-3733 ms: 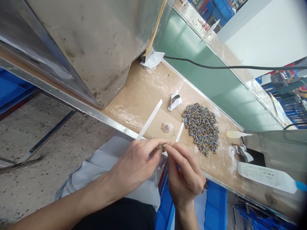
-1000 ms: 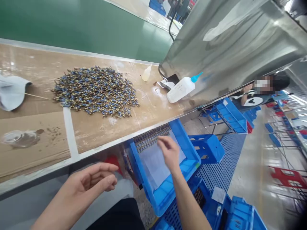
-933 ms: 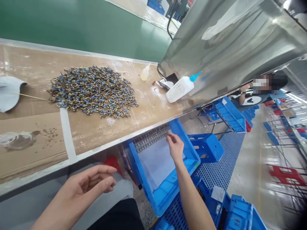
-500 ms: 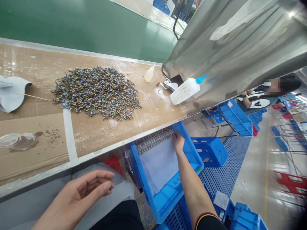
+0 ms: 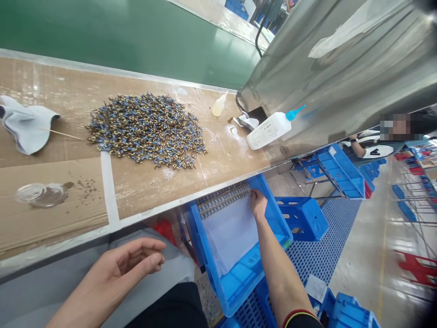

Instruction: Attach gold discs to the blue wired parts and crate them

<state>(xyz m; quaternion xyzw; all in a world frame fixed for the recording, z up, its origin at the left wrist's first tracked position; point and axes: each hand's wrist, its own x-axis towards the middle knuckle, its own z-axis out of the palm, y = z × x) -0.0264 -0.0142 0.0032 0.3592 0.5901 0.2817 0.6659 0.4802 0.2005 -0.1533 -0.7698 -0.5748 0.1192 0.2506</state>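
My right hand (image 5: 259, 204) reaches into a blue plastic crate (image 5: 235, 291) at the right end of several rows of small blue-and-brass parts (image 5: 221, 202). Its fingertips are pinched together, and whatever they hold is hidden. White paper (image 5: 232, 239) lies under the rows and fills much of the crate. My left hand (image 5: 136, 264) hovers over my lap, loosely curled, with a gap between thumb and index finger; nothing shows in it. On the bench above, a large heap of the same small parts (image 5: 146, 130) is spread out.
A white bottle with a blue nozzle (image 5: 269, 131) and a small dropper bottle (image 5: 219, 105) stand right of the heap. To the left are a cloth (image 5: 32, 130), a thin stick (image 5: 64, 133) and clear dishes (image 5: 43, 195). A metal panel (image 5: 307, 86) borders the bench. Another person sits far right.
The whole view has shifted, so the bench and crate appear slightly farther right. My right hand stays at the end of the rows; my left hand keeps its loosely curled pose.
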